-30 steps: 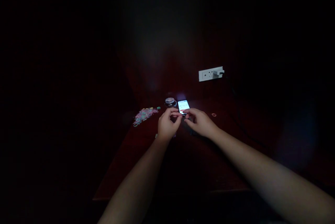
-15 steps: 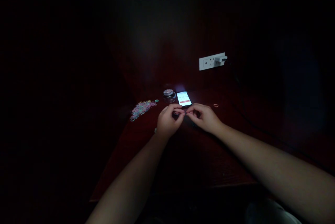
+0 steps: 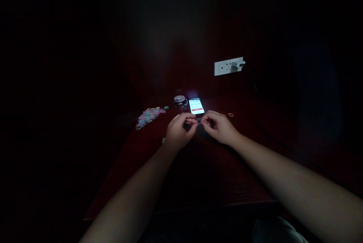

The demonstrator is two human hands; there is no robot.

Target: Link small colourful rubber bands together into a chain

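Note:
Just in front of a lit phone (image 3: 196, 107), my left hand (image 3: 181, 129) and my right hand (image 3: 217, 126) face each other with fingertips pinched. A small thin band (image 3: 199, 120) stretches between them, held at both ends; its colour is hard to tell in the dim light. To the left lies a pile of small coloured bands (image 3: 150, 116), pink, green, purple and yellow. A single pinkish band (image 3: 230, 114) rests on the table right of my right hand.
A round jar with a pale lid (image 3: 179, 99) stands left of the phone. A white socket (image 3: 228, 66) with a plug and dark cable is on the wall. A small pale object (image 3: 163, 140) lies by my left wrist. The dark red table (image 3: 215, 178) reaches toward me.
My hands have drawn slightly apart, and the band between them shows more clearly. The whole view has shifted a little, with the things on the table appearing farther left.

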